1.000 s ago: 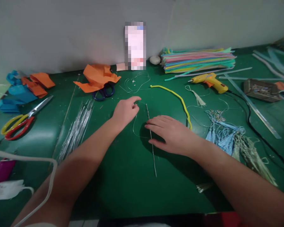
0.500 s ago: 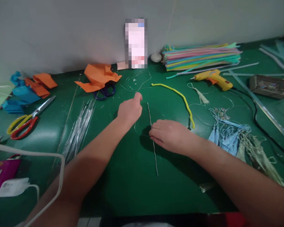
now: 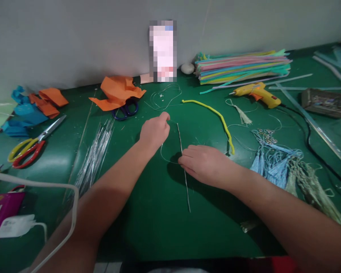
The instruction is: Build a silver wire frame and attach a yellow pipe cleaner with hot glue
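Observation:
My right hand [image 3: 203, 162] is closed on a thin twisted wire [image 3: 187, 191], gripping it near its middle. The wire runs almost straight up and down the view, its ends showing above and below the fingers. My left hand [image 3: 155, 129] is closed in a pinch on a fine clear thread [image 3: 166, 159], just left of the wire's upper end. That thread curves in a loose loop between the two hands. A bent yellow pipe cleaner [image 3: 216, 113] lies beyond my right hand.
On the left are scissors [image 3: 31, 148], clear wires [image 3: 95, 155] and orange paper [image 3: 118, 93]. To the right are a yellow glue gun [image 3: 255, 93], blue tassels [image 3: 275, 167] and a pipe-cleaner bundle [image 3: 241, 67]. A phone [image 3: 163, 53] leans on the wall. A white cable [image 3: 45, 185] crosses lower left.
My left hand has shifted very slightly left, and a bit of thread now shows between its fingertips and the wire's upper end. The right hand keeps its hold on the wire.

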Demonstrator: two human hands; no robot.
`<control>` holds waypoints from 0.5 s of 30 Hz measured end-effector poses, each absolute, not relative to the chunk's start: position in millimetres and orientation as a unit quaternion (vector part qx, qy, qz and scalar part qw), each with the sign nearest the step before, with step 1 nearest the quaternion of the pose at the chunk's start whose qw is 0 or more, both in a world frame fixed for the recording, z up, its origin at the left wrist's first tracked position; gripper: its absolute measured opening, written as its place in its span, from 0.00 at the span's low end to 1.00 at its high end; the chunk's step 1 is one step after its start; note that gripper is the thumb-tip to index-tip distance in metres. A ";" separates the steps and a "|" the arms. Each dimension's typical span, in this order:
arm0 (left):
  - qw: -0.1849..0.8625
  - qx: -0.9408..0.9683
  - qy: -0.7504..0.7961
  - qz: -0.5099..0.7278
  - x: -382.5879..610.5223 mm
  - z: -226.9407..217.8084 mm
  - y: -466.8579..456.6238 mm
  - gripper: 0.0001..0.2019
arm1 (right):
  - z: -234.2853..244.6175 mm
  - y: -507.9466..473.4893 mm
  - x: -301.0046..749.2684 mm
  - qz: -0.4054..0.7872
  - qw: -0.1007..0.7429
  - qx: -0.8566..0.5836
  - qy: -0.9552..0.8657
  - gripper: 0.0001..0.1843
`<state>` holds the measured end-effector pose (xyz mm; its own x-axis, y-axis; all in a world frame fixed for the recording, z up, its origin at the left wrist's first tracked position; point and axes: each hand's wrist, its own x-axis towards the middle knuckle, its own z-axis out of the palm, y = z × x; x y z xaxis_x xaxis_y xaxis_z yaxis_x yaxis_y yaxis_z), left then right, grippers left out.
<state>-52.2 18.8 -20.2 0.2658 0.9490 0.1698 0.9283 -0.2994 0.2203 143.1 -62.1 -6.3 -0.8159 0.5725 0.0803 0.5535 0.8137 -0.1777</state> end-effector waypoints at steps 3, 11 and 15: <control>0.035 0.796 0.588 0.137 -51.9 -20.6 19.8 0.18 | -4.9 -63.1 142.0 0.072 0.063 -0.301 -0.949 0.12; 0.023 0.800 0.587 0.123 -49.9 -23.7 23.1 0.17 | -8.0 -62.4 140.8 0.065 0.074 -0.304 -0.948 0.11; 0.016 0.793 0.597 0.118 -49.1 -25.7 23.8 0.16 | -9.6 -61.9 139.1 0.063 0.097 -0.305 -0.945 0.09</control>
